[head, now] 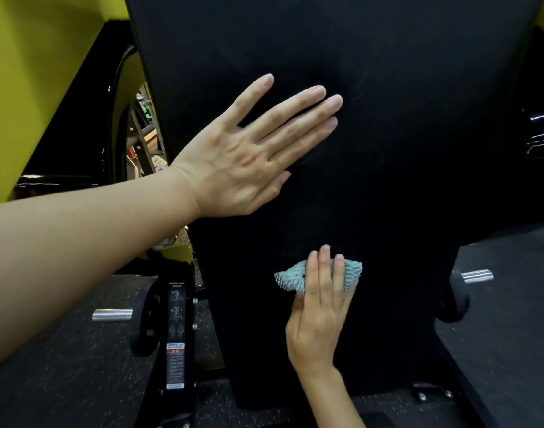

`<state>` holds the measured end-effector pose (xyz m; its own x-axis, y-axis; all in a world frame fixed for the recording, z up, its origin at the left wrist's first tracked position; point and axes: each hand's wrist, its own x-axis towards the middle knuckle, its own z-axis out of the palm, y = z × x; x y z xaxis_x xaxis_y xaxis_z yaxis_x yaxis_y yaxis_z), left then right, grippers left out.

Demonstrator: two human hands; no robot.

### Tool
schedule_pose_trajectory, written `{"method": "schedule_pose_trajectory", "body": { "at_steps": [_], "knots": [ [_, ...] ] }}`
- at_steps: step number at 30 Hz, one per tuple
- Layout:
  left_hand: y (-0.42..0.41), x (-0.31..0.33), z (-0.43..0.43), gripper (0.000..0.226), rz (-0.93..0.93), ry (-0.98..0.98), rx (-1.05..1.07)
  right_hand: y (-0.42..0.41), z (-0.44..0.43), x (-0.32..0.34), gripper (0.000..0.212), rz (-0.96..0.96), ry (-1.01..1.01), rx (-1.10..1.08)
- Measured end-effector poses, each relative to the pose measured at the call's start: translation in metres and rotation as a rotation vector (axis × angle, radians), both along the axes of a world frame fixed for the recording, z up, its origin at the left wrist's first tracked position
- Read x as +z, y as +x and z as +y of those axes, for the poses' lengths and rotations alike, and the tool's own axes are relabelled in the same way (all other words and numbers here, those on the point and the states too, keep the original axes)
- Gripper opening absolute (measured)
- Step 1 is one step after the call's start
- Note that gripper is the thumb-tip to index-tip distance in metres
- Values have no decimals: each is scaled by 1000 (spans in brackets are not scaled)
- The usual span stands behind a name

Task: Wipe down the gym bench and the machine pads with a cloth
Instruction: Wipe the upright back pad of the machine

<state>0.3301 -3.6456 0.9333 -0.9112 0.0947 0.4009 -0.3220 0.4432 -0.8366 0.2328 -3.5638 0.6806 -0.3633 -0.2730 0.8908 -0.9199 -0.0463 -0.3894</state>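
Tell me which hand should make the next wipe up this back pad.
Right. The right hand holds the teal cloth against the lower part of the black back pad. The left hand lies flat on the pad higher up, fingers straight, with no cloth.

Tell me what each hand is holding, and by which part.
The right hand holds the bunched teal microfibre cloth across its middle, fingers over it, against the black padded backrest. The left hand holds nothing, flat on it.
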Motion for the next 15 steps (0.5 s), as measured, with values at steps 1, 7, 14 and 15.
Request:
{"method": "schedule_pose_trajectory", "body": {
  "at_steps": [1, 7, 14, 15],
  "knots": [
    [-1, -2, 1, 66, 10, 4, 5, -8, 3, -1, 70, 41, 10, -2],
    [-5, -9, 2, 66, 51, -13, 9, -70, 18, 14, 57, -73, -38, -51],
    [-8, -15, 3, 64, 57, -15, 6, -113, 23, 40, 53, -179, -174, -114],
    [-8, -16, 4, 65, 58, -17, 6, -108, 21, 43, 53, -213, -187, -124]
  ]
}}
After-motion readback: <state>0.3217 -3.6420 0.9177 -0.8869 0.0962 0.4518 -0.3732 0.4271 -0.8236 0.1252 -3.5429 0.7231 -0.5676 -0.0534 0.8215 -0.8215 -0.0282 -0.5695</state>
